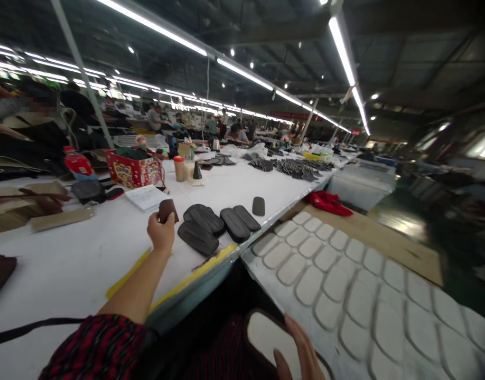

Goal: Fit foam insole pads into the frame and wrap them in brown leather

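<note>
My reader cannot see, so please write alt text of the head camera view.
A person's left hand holds a brown piece over a white worktop, near black oval pads; the right hand holds a white-faced pad, beside rows of similar pads, under long ceiling lights.

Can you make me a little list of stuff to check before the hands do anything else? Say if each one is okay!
1. Left hand has hold of the brown piece: ok.
2. Right hand has hold of the white pad: ok.
3. Black pads all lie apart from each other: not ok, some overlap.
4. Bottle stands upright, away from both hands: ok.
5. Notebook is out from under the left hand: ok, it lies beyond it.
6. Underside of the white pad is clean: cannot tell, it's hidden.
</note>
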`<state>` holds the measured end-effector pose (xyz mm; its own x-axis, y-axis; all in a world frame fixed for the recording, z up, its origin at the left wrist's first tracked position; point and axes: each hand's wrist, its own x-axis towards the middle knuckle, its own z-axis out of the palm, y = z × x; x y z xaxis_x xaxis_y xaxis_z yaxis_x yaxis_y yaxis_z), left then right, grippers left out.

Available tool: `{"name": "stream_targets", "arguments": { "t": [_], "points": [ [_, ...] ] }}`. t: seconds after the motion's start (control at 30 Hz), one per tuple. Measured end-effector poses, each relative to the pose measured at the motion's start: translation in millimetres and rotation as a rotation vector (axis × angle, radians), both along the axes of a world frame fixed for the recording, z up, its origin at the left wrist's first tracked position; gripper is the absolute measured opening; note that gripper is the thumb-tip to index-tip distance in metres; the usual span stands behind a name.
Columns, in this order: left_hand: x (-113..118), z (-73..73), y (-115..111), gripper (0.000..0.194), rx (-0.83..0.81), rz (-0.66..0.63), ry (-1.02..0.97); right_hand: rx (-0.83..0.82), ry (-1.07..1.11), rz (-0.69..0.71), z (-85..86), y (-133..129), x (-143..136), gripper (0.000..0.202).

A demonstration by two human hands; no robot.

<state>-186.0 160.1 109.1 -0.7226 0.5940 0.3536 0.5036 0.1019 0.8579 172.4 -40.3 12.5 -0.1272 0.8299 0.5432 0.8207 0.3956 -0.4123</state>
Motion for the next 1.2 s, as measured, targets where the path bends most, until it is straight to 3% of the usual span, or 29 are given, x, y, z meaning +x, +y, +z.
{"name": "stream_targets", "arguments": {
  "t": [0.07,0.13,0.2,0.23,0.3,0.37,0.43,0.57,0.67,0.73,0.93,1.2],
  "points": [
    [26.1,-2.8,-36.7,0.039,0.000,-0.146,-0.012,-0.017,0.030,0.035,21.0,-8.3,-4.3,0.064],
    [60.1,-9.5,-84.5,0.041,-0.098,-0.551,-0.108,-0.120,0.069,0.045,40.0,-12.4,-6.9,0.080],
    [93.7,-19.8,-131.4,0.035,-0.273,-0.949,-0.382,-0.372,0.154,0.094,53.7,-16.1,-3.3,0.091],
    [108.3,-26.2,-150.3,0.029,-0.361,-1.083,-0.529,-0.549,0.211,0.155,58.1,-18.7,1.3,0.091],
    [130.2,-40.2,-173.5,0.023,-0.447,-1.183,-0.786,-0.929,0.335,0.309,61.7,-25.9,15.4,0.079],
    [141.7,-53.0,-177.7,0.023,-0.504,-1.193,-0.888,-1.216,0.454,0.381,59.1,-33.9,33.4,0.057],
    [145.4,-62.6,-169.3,0.027,-0.576,-1.199,-0.794,-1.318,0.579,0.290,52.0,-39.7,51.0,0.043],
    [150.1,-75.9,-144.5,0.033,-0.701,-1.216,-0.426,-1.198,0.751,-0.062,35.3,-39.8,72.3,0.040],
    [159.5,-85.4,-131.0,0.034,-0.799,-1.183,-0.353,-1.188,0.753,-0.280,25.9,-33.8,75.2,0.043],
    [165.4,-90.8,-124.6,0.035,-0.851,-1.152,-0.345,-1.184,0.764,-0.346,20.8,-30.7,75.4,0.044],
    [170.2,-97.4,-116.1,0.036,-0.892,-1.137,-0.351,-1.195,0.755,-0.377,10.0,-28.4,82.8,0.045],
    [169.4,-100.5,-116.4,0.036,-0.955,-1.124,-0.396,-1.205,0.728,-0.361,11.2,-25.8,83.4,0.042]
  ]
}}
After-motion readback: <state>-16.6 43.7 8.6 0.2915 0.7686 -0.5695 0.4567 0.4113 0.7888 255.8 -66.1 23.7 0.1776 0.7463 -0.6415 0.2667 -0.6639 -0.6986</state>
